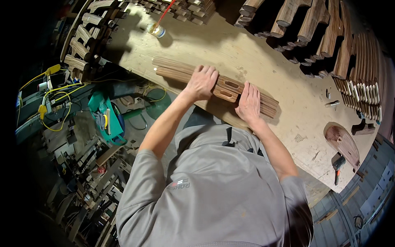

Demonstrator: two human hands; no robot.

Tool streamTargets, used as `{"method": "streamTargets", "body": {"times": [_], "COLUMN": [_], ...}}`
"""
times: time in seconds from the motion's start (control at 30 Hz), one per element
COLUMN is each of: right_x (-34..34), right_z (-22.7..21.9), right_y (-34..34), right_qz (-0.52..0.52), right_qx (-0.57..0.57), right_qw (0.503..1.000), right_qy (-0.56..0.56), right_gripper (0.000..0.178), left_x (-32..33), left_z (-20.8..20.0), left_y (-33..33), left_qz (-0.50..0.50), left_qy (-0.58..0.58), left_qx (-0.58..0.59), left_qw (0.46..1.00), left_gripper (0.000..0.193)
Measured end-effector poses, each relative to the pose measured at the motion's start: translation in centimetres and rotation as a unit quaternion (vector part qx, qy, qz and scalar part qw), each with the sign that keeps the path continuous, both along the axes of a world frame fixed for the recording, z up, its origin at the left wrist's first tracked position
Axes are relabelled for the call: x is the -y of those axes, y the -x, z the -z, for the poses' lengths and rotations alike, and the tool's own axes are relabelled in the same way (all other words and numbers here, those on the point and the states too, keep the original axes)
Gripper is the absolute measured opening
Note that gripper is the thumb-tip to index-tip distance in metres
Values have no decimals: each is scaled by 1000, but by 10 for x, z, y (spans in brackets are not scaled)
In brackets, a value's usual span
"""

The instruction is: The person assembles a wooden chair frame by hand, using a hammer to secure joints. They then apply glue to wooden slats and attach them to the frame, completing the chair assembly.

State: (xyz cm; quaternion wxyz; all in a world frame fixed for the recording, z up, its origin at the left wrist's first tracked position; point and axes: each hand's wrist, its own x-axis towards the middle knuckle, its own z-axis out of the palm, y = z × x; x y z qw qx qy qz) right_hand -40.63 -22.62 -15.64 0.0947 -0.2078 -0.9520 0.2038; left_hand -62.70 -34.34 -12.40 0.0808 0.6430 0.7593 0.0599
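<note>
Two long, dark-striped wooden pieces (175, 69) lie side by side along the near edge of the workbench (214, 45). Oval slots are cut into their raised middle. My left hand (201, 83) wraps over them just left of the slots, with the fingers bent across the top. On the other side of the slots, my right hand (249, 102) grips both pieces, its fingers reaching over to the far side. Both thumbs are mostly hidden. Beyond the pieces stands a small white jar (156, 31) with a thin red stick (165, 14) leaning in it.
Stacks of shaped wooden parts (308, 26) crowd the far right of the bench, and more wooden parts (84, 37) are racked at left. A flat oval wooden piece (342, 142) and a black-and-orange tool (338, 166) lie near the right edge. A green bin (106, 117) sits below left.
</note>
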Motion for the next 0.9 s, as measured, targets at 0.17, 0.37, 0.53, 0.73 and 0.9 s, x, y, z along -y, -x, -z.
{"method": "streamTargets", "body": {"times": [0.17, 0.37, 0.53, 0.73, 0.9], "right_x": [8, 18, -47, -10, 24], "right_z": [-13, -27, -75, -56, -38], "right_y": [66, 93, 133, 349, 455], "right_qz": [-38, -44, -43, 142, 184], "right_qx": [8, 148, 132, -58, -93], "right_qw": [999, 987, 930, 724, 785], "right_qy": [-24, -34, 341, 673, 584], "right_gripper": [108, 104, 64, 44, 34], "left_x": [17, 35, 77, 128, 146], "left_z": [-8, 20, 27, 18, 19], "left_y": [55, 89, 139, 242, 271], "left_qz": [-33, 14, 3, -58, -91], "left_qy": [2, -30, -29, -43, -68], "left_qx": [10, 48, 77, 42, 87], "left_qw": [999, 998, 997, 996, 990], "left_gripper": [56, 72, 59, 56, 57]}}
